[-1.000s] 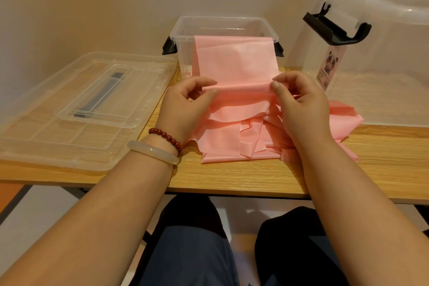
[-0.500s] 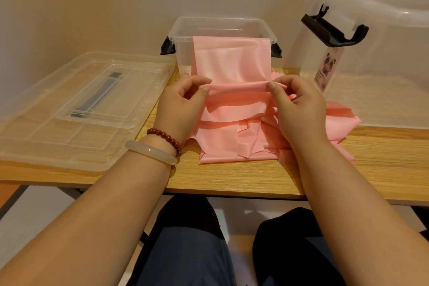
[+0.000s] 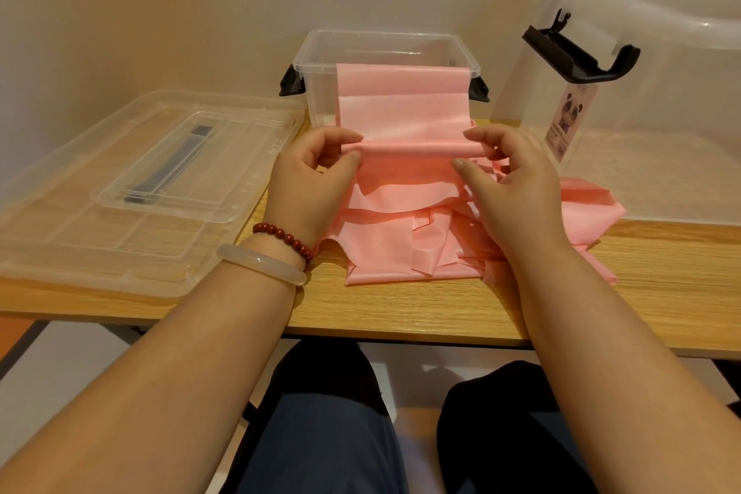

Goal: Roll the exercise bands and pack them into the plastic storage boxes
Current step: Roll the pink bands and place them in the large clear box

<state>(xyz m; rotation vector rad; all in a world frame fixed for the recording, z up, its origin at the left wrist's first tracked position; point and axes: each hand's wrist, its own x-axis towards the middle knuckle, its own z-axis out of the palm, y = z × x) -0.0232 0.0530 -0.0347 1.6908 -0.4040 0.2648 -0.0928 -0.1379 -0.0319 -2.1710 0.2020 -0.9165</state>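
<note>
A pink exercise band hangs over the front rim of a small clear storage box and runs down to a thin roll held above the table. My left hand pinches the left end of that roll between thumb and fingers. My right hand pinches the right end the same way. Below and to the right, more loose pink band lies crumpled in a heap on the wooden table, partly hidden by my right hand.
A large clear lid with a smaller lid on it lies at the left. A big clear box with a black latch and a panda label stands at the right. Wall runs close behind.
The pinched fold has turned into a tighter rolled tube across the band. Both hands stayed at its ends, rising slightly.
</note>
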